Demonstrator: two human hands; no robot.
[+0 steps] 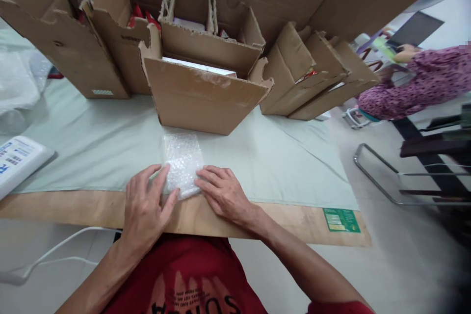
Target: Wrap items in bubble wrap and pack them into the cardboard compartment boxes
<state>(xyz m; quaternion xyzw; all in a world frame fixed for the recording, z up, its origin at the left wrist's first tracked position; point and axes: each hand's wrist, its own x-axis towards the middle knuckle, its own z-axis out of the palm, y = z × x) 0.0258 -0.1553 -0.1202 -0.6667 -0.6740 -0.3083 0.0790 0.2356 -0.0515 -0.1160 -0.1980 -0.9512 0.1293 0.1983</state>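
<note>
A flat, rectangular packet of clear bubble wrap [184,162] lies on the pale green cloth near the table's front edge. What is inside it, if anything, I cannot make out. My left hand [146,201] is at its left side, thumb and forefinger apart, their tips touching the left edge and near corner. On the other side my right hand [222,191] rests with fingers stretched out, the tips on the packet's right edge. Neither hand is closed around the packet.
Cardboard bins [198,100] with red and white items stand behind the packet. Loose bubble wrap [18,83] and a white device with a label [22,159] lie at left. A green card [342,220] is on the wooden edge [287,218]. A person in a purple sleeve [423,76] works at right.
</note>
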